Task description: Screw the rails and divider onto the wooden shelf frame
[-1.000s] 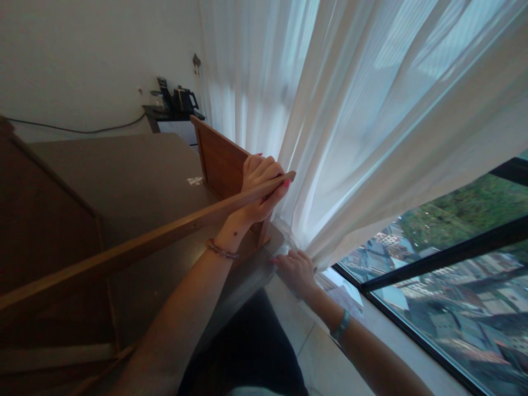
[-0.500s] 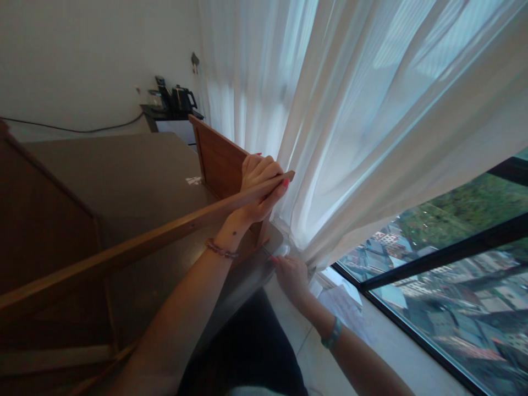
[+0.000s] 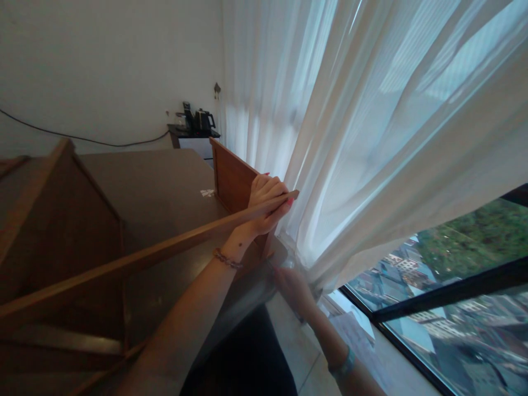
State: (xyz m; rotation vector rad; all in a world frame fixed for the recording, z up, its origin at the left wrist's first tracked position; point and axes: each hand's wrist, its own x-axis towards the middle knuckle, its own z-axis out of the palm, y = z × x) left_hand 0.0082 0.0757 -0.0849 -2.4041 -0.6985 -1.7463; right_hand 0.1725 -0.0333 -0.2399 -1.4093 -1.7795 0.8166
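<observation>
A wooden furniture frame stands on the table (image 3: 152, 187), its long rail (image 3: 177, 242) slanting from lower left to the middle. My left hand (image 3: 268, 201) is wrapped around the far end of that rail, where it meets an upright wooden panel (image 3: 233, 179); the thumb lies along the near side. Lower and to the right, my right hand (image 3: 291, 286) is closed on a thin metal rod-like tool (image 3: 270, 264), whose tip is at the bottom corner of the wood. Motion blur and the fingers hide the tool's exact kind.
Another wooden panel (image 3: 82, 231) rises at the left. White scraps (image 3: 207, 193) lie on the table. A black kettle (image 3: 204, 120) stands on a small cabinet at the back. White curtains (image 3: 330, 137) hang close on the right, beside a window; papers (image 3: 355, 335) lie below.
The view has shifted, so the scene sits lower and farther right. My left hand keeps its hold on the rail, and my right hand stays at the bottom corner with the tool.
</observation>
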